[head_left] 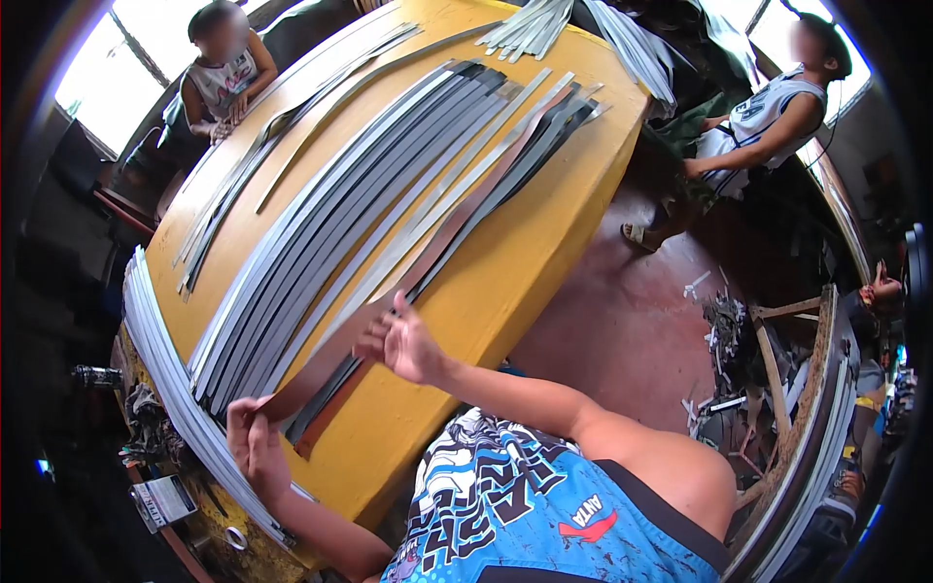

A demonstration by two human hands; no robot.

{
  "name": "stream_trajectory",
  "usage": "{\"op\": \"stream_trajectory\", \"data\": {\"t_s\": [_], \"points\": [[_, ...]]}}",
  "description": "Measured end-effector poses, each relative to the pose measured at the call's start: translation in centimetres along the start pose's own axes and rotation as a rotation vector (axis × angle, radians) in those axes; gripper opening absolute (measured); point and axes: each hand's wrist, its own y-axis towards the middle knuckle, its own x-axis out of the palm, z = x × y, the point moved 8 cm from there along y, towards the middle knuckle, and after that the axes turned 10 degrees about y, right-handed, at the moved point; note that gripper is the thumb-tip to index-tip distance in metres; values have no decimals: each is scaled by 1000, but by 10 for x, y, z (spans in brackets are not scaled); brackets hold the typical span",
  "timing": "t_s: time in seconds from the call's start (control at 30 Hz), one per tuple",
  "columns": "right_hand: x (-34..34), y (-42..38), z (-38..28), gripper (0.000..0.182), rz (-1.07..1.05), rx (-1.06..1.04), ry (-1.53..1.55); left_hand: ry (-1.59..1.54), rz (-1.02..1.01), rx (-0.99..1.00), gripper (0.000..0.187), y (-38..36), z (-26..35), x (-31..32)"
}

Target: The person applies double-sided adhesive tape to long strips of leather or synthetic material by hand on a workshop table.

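Observation:
A long brown strip [335,352] runs diagonally along the near side of the yellow table [544,253]. Its near end is pinched in my left hand [255,442], fingers closed around it and raised at the table's left corner. My right hand [406,342] is farther along the same strip, fingertips at its edge, with thumb and fingers apart. Beneath and beside the brown strip lie dark strips [326,396] and a reddish-brown one [326,420]. Just beyond them, a wide row of grey and black strips [321,253] covers the middle of the table.
More strips [292,117] lie on the far side, with a pale bundle [528,27] at the far end. Light strips [180,389] hang along the left edge. One person [233,78] leans at the far side; another [768,121] stands right. A wooden frame [792,389] and scraps stand right.

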Motion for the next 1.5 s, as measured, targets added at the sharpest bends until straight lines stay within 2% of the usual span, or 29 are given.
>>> {"op": "stream_trajectory", "data": {"t_s": [0.07, 0.13, 0.2, 0.23, 0.27, 0.33, 0.47, 0.63, 0.73, 0.93, 1.03, 1.2, 1.27, 1.33, 1.4, 1.5], "points": [[35, 9, -57, 68, -187, -138, 175, -26, 81, 75, 13, -7, 6, -6], [42, 27, -117, 58, -116, -277, 102, -41, 121, 103, 14, -17, 6, -10], [50, 38, -181, 46, 22, -473, 53, -54, 303, 55, 15, -28, -14, -29], [50, 56, -215, 41, -32, -487, 25, -64, 392, 26, 21, -36, -30, -41], [47, 76, -251, 36, -83, -501, -4, -65, 389, 30, 21, -40, -41, -42], [55, 93, -319, 34, -40, -613, 42, -49, 543, -66, 17, -53, -64, -53], [78, 115, -443, 32, 35, -680, 33, -129, 592, -132, 21, -62, -90, -40], [110, 101, -562, 21, -39, -772, -34, -117, 659, -192, 21, -72, -121, -41], [121, 78, -598, 19, -64, -841, -109, -140, 675, -232, 20, -69, -124, -28], [125, 51, -638, 28, -120, -848, -248, -133, 665, -252, 20, -62, -132, -30], [115, 47, -643, 33, -154, -707, -238, -107, 659, -276, 20, -60, -132, -31], [92, 53, -659, 34, -40, -770, -235, -49, 707, -302, 21, -67, -127, -47], [79, 66, -672, 45, -2, -782, -241, -32, 773, -340, 21, -80, -124, -60], [69, 75, -684, 42, 22, -781, -218, 8, 832, -337, 22, -99, -128, -83], [58, 85, -705, 38, 58, -867, -217, -5, 981, -360, 24, -127, -135, -111], [59, 77, -706, 23, 109, -924, -166, -71, 1011, -371, 25, -161, -149, -139]]}}
